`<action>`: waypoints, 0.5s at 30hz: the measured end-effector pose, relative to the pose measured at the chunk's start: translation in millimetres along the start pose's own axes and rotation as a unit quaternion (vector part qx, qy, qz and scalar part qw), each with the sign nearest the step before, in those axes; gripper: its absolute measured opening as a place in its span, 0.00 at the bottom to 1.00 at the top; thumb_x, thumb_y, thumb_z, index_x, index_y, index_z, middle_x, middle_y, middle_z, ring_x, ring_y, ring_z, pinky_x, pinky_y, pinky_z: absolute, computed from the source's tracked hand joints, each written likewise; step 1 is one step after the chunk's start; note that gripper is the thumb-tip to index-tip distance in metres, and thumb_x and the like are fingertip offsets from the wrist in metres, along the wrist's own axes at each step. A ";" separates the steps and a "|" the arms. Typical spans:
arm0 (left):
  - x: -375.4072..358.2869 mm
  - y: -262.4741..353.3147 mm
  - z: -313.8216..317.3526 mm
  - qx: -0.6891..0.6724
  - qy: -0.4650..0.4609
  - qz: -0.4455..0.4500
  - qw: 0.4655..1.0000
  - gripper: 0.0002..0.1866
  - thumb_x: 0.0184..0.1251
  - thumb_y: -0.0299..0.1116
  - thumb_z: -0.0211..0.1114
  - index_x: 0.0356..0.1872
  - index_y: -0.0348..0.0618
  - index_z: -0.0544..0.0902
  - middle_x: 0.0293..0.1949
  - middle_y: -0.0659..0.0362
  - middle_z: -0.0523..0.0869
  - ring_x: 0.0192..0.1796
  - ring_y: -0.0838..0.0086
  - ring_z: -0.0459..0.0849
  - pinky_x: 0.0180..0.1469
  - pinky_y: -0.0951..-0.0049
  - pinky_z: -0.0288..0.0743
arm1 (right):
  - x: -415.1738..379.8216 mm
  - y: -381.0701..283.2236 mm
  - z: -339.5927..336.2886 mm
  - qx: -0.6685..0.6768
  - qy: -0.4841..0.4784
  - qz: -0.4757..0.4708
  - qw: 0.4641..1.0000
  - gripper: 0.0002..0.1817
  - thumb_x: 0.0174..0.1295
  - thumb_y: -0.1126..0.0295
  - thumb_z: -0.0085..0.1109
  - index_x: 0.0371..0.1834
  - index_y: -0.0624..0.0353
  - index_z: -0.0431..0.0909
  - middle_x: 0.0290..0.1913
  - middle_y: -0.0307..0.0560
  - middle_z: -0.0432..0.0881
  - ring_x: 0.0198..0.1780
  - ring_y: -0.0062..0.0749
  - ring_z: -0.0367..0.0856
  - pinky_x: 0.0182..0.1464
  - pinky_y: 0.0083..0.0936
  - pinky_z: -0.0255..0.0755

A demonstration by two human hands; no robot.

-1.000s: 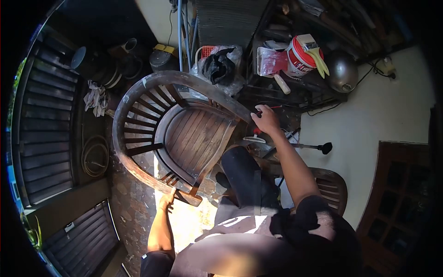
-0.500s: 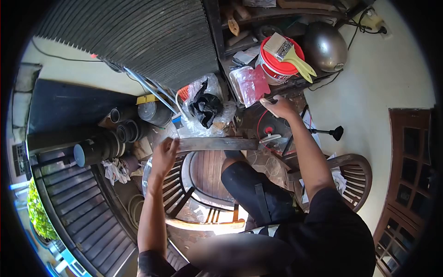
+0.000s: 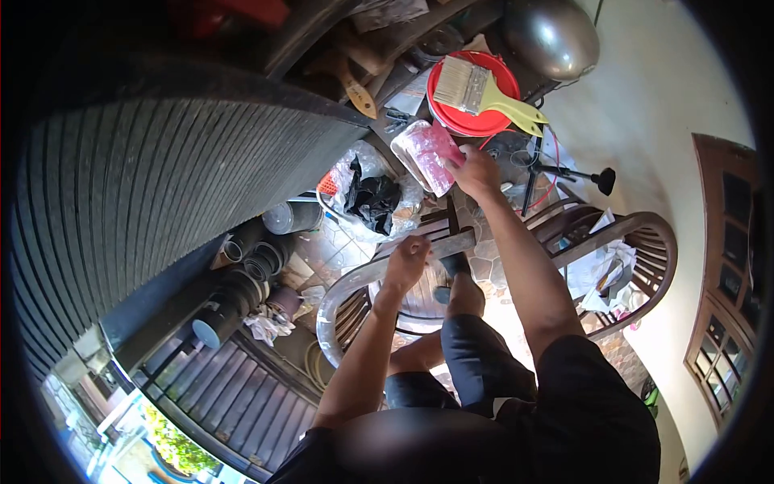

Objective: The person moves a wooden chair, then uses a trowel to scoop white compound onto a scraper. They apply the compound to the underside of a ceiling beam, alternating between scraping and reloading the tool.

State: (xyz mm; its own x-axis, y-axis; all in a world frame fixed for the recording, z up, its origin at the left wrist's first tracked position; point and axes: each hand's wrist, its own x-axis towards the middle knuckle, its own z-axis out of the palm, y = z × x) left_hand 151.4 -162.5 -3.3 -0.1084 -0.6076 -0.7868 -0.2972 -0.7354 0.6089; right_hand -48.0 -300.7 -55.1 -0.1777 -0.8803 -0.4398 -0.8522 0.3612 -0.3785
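My right hand (image 3: 477, 171) is at a pink-red flat plastic piece (image 3: 435, 150), dusted with white. Its thumb and fingers close on the piece's near edge. The piece lies over a pale, shallow rectangular tray (image 3: 409, 139) on the shelf edge. Over the curved wooden armrest (image 3: 363, 278) of a chair, my left hand (image 3: 409, 263) is held with its fingers curled together; what they hold, if anything, is hidden. Just beyond my right hand, a wide paintbrush (image 3: 492, 97) with a yellow-green handle rests on a bucket's red lid (image 3: 459, 119).
A silver round bowl-like object (image 3: 552, 36) stands behind the bucket. Left of the tray are another brush (image 3: 355, 90) and a crumpled black plastic bag (image 3: 372, 200). Another wooden chair (image 3: 657, 242) with papers is at the right. Dark pots (image 3: 254, 262) line the left.
My right hand has reached the pink-red piece and closed on it. My left hand has moved right along the armrest. The view has turned and shifted.
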 end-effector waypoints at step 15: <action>-2.7 45.3 -24.6 -0.221 -0.058 -0.029 0.973 0.36 0.69 0.61 0.48 0.58 0.34 0.73 0.52 0.51 0.83 0.47 0.65 0.84 0.45 0.55 0.80 | -165.7 -31.0 12.7 0.091 0.161 -0.179 0.966 0.07 0.57 0.70 0.64 0.30 0.55 0.74 0.31 0.44 0.77 0.28 0.43 0.80 0.28 0.36 0.73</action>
State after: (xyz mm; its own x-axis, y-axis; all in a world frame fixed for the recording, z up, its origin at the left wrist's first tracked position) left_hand 161.6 -201.6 28.8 -0.2174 -0.5429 -0.8112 0.1274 -0.8397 0.5278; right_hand 14.1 -162.1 19.1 -0.0562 -0.9984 0.0116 -0.7924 0.0375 -0.6088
